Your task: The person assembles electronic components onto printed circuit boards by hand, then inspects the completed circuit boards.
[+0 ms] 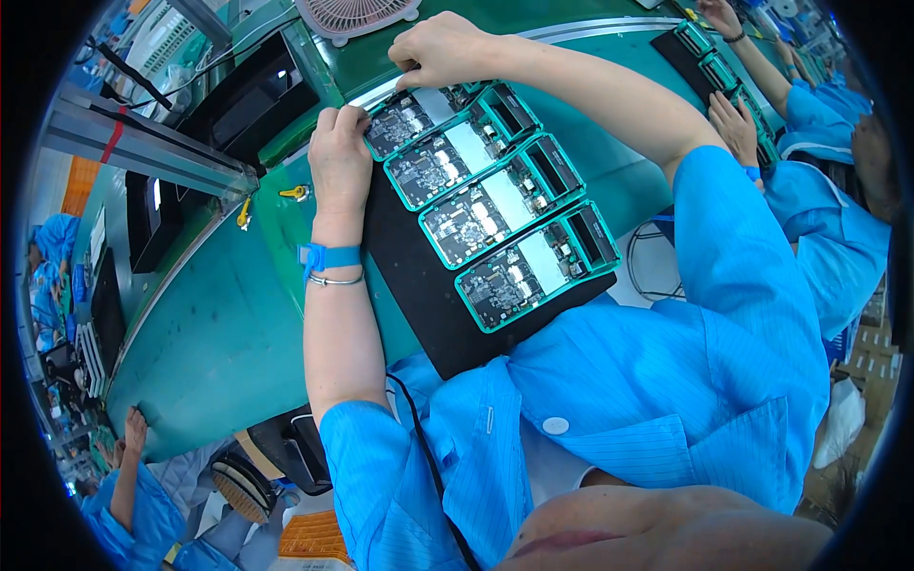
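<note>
Several teal-green device housings with exposed circuit boards lie in a slanted row on a black mat. The nearest housing is closest to my body, and the farthest housing is partly covered by my hands. My left hand is closed, its fingertips bunched at the left end of that farthest housing. Beyond the same housing, my right hand is closed in a pinch above its far edge. Whatever sits between the fingers of either hand is hidden. A blue strap and a metal bangle circle my left wrist.
Yellow-handled small items lie on the green bench left of my left hand. A metal post and a black screen stand at the far left. A pinkish fan is beyond. Co-workers' hands work over housings at right.
</note>
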Tool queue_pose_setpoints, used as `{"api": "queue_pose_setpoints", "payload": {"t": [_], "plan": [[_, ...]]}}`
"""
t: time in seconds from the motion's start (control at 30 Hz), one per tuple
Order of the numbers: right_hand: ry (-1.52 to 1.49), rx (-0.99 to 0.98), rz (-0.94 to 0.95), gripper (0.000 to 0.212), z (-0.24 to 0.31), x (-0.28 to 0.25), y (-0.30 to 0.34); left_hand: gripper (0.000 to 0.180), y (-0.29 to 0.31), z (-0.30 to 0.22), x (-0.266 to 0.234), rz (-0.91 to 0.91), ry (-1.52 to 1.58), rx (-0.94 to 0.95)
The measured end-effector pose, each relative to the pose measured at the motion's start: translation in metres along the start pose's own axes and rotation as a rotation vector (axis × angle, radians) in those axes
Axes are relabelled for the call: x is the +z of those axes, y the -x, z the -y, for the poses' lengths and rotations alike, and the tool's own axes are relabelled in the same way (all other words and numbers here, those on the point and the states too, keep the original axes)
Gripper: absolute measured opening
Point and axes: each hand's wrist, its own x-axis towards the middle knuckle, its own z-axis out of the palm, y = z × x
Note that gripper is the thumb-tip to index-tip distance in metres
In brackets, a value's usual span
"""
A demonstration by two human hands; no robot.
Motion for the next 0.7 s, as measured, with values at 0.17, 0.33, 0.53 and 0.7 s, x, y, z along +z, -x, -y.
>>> {"api": "queue_pose_setpoints", "payload": {"t": [0.17, 0.33, 0.53, 0.7], "plan": [[0.016, 0.012, 0.028, 0.032, 0.001, 0.003, -0.002, 0.008, -0.001, 0.004, 0.000, -0.002, -0.010, 0.061], [0.035, -0.007, 0.036, 0.034, 0.003, 0.011, -0.005, 0.008, 0.000, 0.006, -0.001, -0.024, 0.014, 0.095], [0.039, -0.026, 0.055, 0.035, 0.006, 0.012, -0.005, 0.008, 0.001, 0.006, -0.004, -0.011, 0.000, 0.089], [0.038, -0.030, 0.066, 0.034, 0.007, 0.012, -0.004, 0.007, 0.003, 0.005, -0.004, -0.007, 0.005, 0.078]]}}
